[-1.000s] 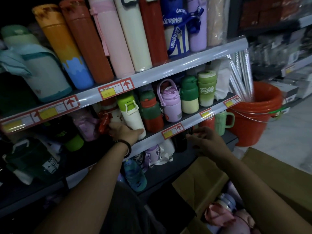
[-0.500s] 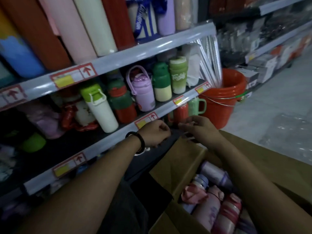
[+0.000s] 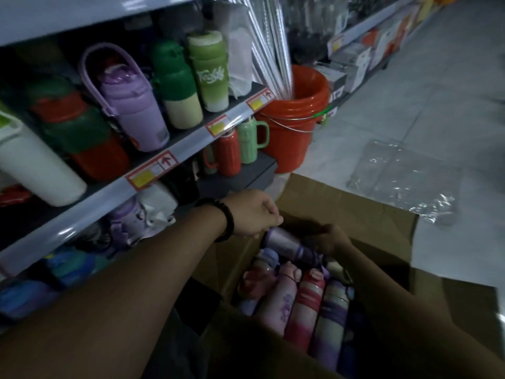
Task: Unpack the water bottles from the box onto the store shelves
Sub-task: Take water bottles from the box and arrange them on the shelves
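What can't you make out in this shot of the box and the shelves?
All from the head view:
- Grip of the right hand on the purple bottle: lost in shadow.
- Print on the price labels: blurred and too small.
- How many bottles the box holds: the top bottles hide the rest.
- Goods on the upper shelf: cut off by the top edge.

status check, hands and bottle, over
Left hand, right hand grip lilac bottle. It lies atop other bottles inside box. Nothing blocking above.
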`<state>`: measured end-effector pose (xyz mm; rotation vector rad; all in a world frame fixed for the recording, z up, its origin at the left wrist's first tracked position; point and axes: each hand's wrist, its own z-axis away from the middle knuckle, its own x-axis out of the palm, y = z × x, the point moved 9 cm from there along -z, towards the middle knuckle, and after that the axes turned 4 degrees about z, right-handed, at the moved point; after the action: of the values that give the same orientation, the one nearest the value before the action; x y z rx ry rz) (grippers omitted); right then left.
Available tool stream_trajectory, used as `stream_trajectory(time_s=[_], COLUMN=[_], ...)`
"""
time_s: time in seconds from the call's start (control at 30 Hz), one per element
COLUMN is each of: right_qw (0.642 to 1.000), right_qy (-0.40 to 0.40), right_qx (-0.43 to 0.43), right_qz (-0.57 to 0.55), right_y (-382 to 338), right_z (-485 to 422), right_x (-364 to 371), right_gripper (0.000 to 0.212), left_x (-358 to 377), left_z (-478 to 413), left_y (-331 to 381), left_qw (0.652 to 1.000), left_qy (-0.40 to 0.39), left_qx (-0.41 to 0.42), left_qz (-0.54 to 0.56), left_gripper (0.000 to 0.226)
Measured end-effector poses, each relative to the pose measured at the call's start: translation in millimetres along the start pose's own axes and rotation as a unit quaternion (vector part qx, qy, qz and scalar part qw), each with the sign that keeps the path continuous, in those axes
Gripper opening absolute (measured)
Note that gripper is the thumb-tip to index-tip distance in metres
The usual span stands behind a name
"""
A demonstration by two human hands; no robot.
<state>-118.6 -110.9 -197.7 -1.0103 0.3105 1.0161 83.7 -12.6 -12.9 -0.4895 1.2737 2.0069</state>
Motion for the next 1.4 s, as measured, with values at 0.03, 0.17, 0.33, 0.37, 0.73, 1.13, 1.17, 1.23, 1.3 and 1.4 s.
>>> stream_trajectory(time_s=[0.03,0.17,0.33,0.37,0.73,1.13,1.17,1.23,1.3,1.4], right_qw=[0.999,0.995,0.991,0.99,0.992,0.989,0.987,0.984,0.979,0.974], right_qy=[0.016,0.051,0.01,0.02,0.121,0.049,0.049,0.044,0.043,0.014], right_qx=[0.031,0.088,0.026,0.012,0.022,-0.098,-0.104,-0.123,-0.153,-0.163], right_qz=[0.011,0.018,0.131,0.137,-0.014,-0.097,-0.108,-0.118,-0.125,-0.157], right_y=[20,71,54,59,65,-30,-36,-55,-86,-125], right_z=[-4,-17,-12,-24,-32,-8,-1,15,33,56], right_x=[-2,7,42,50,39,-18,-23,-40,-66,-99], right_gripper=[0.019,0.045,0.078,0.097,0.067,0.027,0.026,0.024,0.027,0.03], left_x=[2,5,5,5,-4,4,4,6,8,7], left_z=[0,0,-4,-5,-7,-1,1,3,6,5], left_y=[4,10,4,2,-9,-14,-16,-18,-17,-15], left_qw=[1.0,0.999,0.998,0.998,0.999,0.997,0.997,0.996,0.995,0.993], left_qy=[-0.006,-0.011,0.0,-0.001,-0.007,-0.031,-0.033,-0.04,-0.044,-0.026], left_qx=[0.009,0.025,0.026,0.025,0.001,-0.016,-0.022,-0.038,-0.051,-0.056], left_qz=[-0.015,-0.036,-0.059,-0.059,-0.033,-0.062,-0.062,-0.067,-0.076,-0.104], left_gripper=[0.021,0.021,0.019,0.019,0.018,0.019,0.02,0.025,0.031,0.051])
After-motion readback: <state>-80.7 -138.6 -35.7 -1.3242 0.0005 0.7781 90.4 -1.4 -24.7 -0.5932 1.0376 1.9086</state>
